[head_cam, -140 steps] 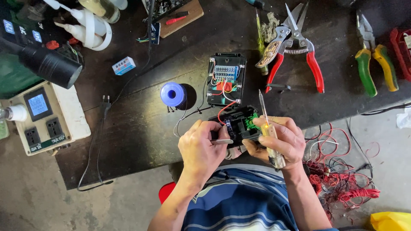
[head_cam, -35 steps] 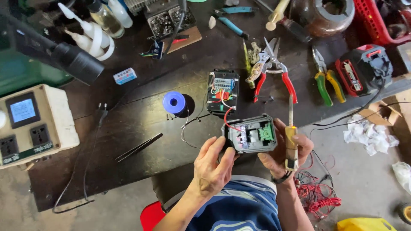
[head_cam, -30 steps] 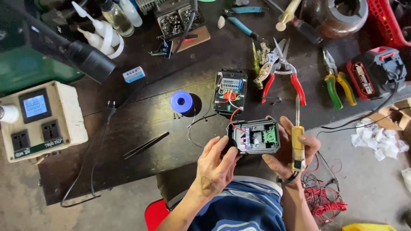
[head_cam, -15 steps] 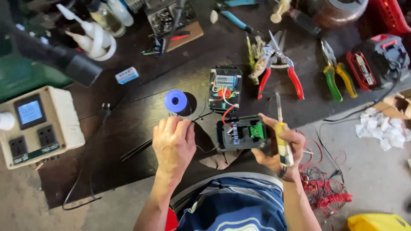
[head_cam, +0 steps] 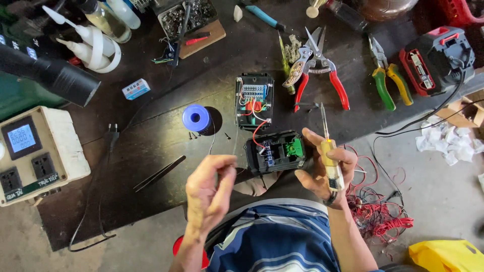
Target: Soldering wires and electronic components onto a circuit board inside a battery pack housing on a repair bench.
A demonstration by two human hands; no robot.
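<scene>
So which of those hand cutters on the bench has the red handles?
The big snips beside the open black case; the pliers farther right have green and yellow handles.

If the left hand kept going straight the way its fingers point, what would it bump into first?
Probably the blue spool of thin wire: the left hand points up the dark bench toward it. Its height above the bench is unclear.

Solder spool [head_cam: 195,118] left of open casing [head_cam: 254,100], tweezers [head_cam: 159,173] nearer.
</scene>
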